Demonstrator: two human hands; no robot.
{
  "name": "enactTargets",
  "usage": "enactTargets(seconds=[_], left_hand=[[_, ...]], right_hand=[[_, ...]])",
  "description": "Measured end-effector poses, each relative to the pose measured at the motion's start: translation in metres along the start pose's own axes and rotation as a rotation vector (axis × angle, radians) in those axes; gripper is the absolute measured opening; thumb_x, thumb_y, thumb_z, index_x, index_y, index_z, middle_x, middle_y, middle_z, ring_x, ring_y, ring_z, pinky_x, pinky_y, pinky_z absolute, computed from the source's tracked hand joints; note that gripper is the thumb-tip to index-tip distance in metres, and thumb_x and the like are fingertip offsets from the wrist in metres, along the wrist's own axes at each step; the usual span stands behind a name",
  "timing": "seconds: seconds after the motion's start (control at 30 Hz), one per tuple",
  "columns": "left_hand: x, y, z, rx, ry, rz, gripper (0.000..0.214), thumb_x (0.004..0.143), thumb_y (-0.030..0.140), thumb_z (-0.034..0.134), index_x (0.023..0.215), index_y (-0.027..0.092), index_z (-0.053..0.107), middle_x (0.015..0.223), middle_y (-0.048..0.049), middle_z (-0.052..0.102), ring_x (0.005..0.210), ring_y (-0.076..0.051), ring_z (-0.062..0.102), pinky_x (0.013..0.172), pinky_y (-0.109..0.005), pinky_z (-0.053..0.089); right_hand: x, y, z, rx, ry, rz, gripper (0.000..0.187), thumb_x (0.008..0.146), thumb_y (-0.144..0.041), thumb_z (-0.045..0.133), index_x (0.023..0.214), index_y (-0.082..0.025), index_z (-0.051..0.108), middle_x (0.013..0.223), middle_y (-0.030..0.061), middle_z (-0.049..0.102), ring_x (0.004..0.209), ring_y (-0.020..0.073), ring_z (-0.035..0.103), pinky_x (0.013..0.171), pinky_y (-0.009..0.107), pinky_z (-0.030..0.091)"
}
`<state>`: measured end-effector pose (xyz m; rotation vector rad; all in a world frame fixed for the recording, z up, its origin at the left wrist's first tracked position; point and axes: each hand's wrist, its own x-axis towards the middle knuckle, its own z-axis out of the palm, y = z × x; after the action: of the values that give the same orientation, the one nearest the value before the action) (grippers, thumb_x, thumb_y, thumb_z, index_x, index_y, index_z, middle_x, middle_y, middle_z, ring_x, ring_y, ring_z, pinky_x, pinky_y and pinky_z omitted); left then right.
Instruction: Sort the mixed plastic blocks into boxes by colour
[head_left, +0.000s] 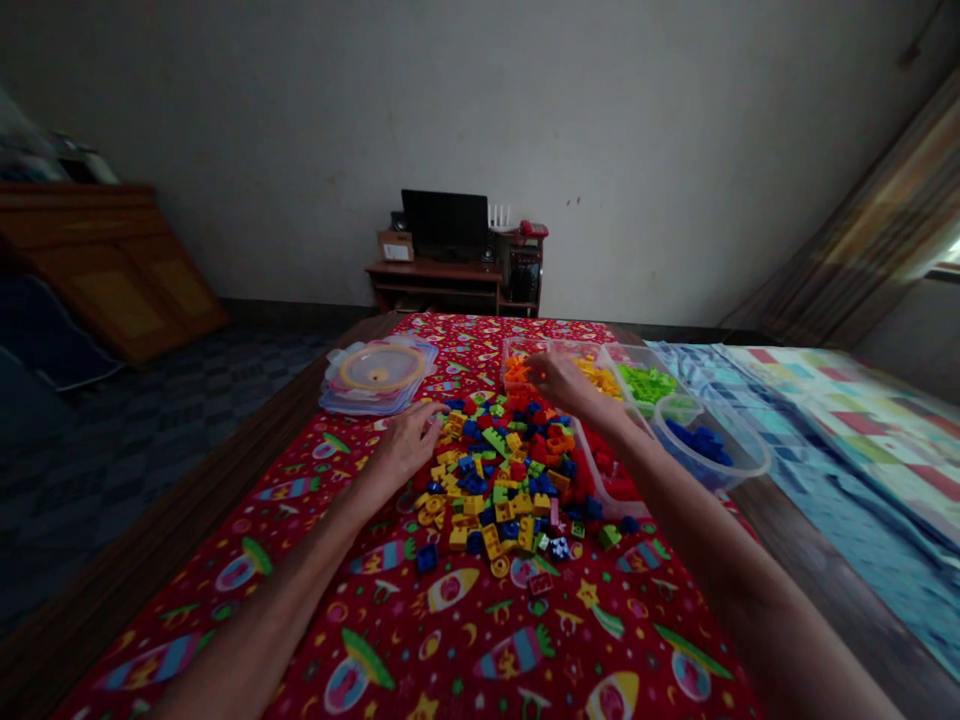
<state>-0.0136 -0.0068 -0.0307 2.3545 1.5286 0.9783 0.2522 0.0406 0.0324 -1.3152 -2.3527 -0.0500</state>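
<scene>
Lower the right hand [561,380] close over the orange pieces [517,371], left hand [409,442] beside the brick pile [501,470]; cannot tell either grip.

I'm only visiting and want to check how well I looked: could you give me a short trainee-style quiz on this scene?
1. Multiple choice: what colour are the pieces in the round tub?
A) red
B) blue
C) green

2. True or false: the stack of lids lies to the right of the mixed pile of toy bricks.

3. Short answer: which hand is nearer the orange pieces?

Key:
1. B, blue.
2. False; the lids lie to the left of the pile.
3. The right hand; the left hand is at the pile's left edge.
</scene>
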Motion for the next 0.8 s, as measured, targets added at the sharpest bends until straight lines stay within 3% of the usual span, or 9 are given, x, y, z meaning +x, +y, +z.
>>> enactTargets(seconds=[0.1,0.2,0.33,0.5,0.67,0.8], left_hand=[[-0.002,-0.015,0.014,0.023,-0.019,0.063,0.041,0.086,0.033,0.04,0.119,0.016,0.058,0.131,-0.0131,0.056,0.124,-0.027,0.048,0.106,-0.044,0.036],[-0.007,-0.033,0.03,0.077,-0.072,0.061,0.049,0.087,0.038,0.041,0.131,0.017,0.05,0.143,-0.013,0.045,0.136,-0.029,0.033,0.11,-0.05,0.027],[-0.011,-0.044,0.044,0.095,-0.091,0.008,0.049,0.089,0.039,0.04,0.133,0.019,0.048,0.139,-0.0122,0.049,0.133,-0.027,0.038,0.109,-0.049,0.029],[-0.008,-0.03,0.04,-0.04,-0.061,0.029,0.044,0.085,0.035,0.046,0.12,0.012,0.057,0.121,-0.0146,0.061,0.113,-0.025,0.055,0.1,-0.043,0.041],[-0.009,-0.008,0.036,-0.176,-0.112,-0.008,0.036,0.079,0.028,0.052,0.111,0.018,0.063,0.107,-0.0081,0.068,0.101,-0.024,0.061,0.093,-0.039,0.047],[-0.011,0.009,0.037,-0.223,-0.076,0.02,0.035,0.078,0.024,0.053,0.111,0.02,0.064,0.109,-0.0078,0.069,0.102,-0.024,0.062,0.093,-0.039,0.047]], right_hand=[[-0.007,-0.035,0.015,0.053,-0.133,-0.119,0.02,0.085,-0.014,0.047,0.086,-0.011,0.067,0.073,0.008,0.064,0.062,0.0129,0.05,0.061,0.025,0.037],[-0.016,-0.059,0.03,0.084,-0.136,-0.171,0.023,0.088,-0.017,0.047,0.101,-0.008,0.064,0.093,0.0141,0.065,0.085,0.0181,0.057,0.076,0.028,0.044],[-0.02,-0.075,0.052,0.063,-0.139,-0.16,0.038,0.089,-0.022,0.051,0.122,-0.005,0.054,0.118,0.0211,0.057,0.116,0.0248,0.048,0.098,0.036,0.039],[-0.018,-0.08,0.072,-0.016,-0.257,-0.058,0.041,0.087,-0.029,0.056,0.123,-0.009,0.055,0.116,0.021,0.058,0.116,0.0317,0.048,0.093,0.045,0.042],[-0.032,-0.072,0.069,0.112,-0.205,-0.127,0.03,0.084,-0.011,0.052,0.112,-0.007,0.061,0.098,0.0156,0.066,0.096,0.0229,0.058,0.083,0.033,0.043],[-0.047,-0.066,0.057,0.3,-0.104,-0.096,0.03,0.081,-0.012,0.058,0.111,-0.011,0.064,0.096,0.0121,0.069,0.091,0.0197,0.062,0.08,0.028,0.044]])
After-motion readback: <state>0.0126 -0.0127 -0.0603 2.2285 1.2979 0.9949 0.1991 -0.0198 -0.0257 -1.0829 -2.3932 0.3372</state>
